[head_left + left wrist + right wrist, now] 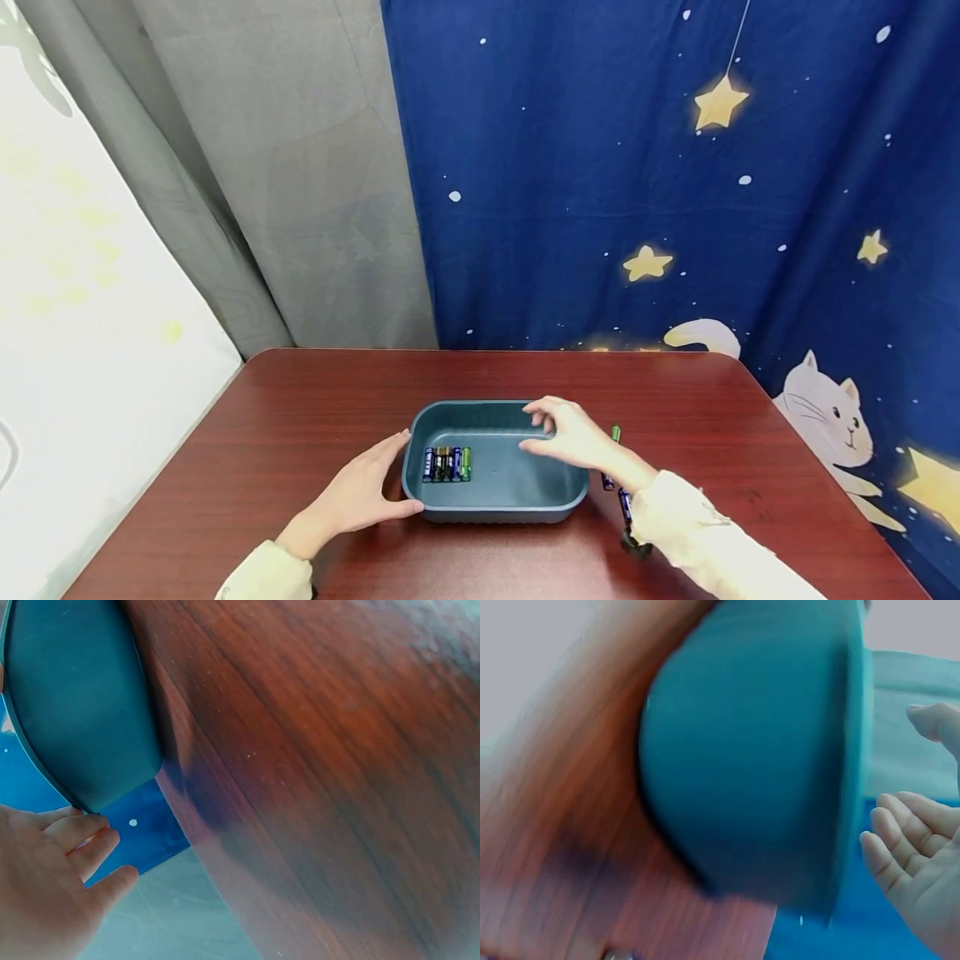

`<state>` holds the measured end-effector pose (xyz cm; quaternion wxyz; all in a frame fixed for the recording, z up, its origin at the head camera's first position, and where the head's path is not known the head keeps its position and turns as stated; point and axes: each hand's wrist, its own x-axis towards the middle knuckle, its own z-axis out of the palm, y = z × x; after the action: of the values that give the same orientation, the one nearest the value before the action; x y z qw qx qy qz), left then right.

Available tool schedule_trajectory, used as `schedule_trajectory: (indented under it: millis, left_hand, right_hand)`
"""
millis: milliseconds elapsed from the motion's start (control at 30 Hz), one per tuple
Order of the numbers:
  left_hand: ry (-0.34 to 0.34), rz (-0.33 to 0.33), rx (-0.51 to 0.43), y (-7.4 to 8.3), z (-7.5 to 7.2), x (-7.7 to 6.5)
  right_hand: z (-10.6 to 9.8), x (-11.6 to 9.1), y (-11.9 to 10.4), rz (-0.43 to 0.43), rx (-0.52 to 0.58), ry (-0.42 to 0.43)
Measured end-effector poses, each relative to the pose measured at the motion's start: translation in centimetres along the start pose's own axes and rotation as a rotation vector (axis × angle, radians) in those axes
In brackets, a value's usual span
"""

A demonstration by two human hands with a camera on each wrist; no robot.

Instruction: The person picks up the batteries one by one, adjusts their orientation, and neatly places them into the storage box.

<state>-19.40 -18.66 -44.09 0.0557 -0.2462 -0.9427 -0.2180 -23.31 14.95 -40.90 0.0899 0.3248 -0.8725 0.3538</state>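
A teal plastic bin (pixel 495 515) stands on the table, its long side facing me. Inside, at its left end, several batteries lie side by side in a row: blue ones, dark gold-topped ones and a green one (pixel 467 464). My left hand (pixel 356 492) spans the bin's left end, thumb at the front corner and fingertips right at the rim; the left wrist view shows these fingers (pixel 79 832) fairly straight. Over the bin's right part hovers my right hand (pixel 567 433), fingers loosely bent and thumb apart, with nothing between them in the right wrist view.
Right of the bin, partly behind my right forearm, lie a green-ended battery (pixel 616 433) and blue batteries (pixel 625 504). A small dark object (pixel 635 545) shows by the right cuff. The reddish-brown table (pixel 337 375) ends at grey and blue star-patterned curtains (pixel 562 208).
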Motion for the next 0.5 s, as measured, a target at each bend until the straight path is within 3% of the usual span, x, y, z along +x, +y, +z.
schedule_trajectory:
  millis: [267,433,500]
  left_hand:
    - [-0.007,-0.016,0.000,0.0,0.2,0.0]
    - [0.001,-0.008,0.003,0.1,0.1,0.0]
    - [-0.001,-0.010,0.005,0.1,0.0,0.0]
  right_hand:
    - [-2.4,-3.5,2.6,0.098,0.106,0.107]
    - [-4.7,-5.1,2.2,0.150,0.056,0.165]
    - [-5.2,-5.7,3.3,0.182,0.036,0.172]
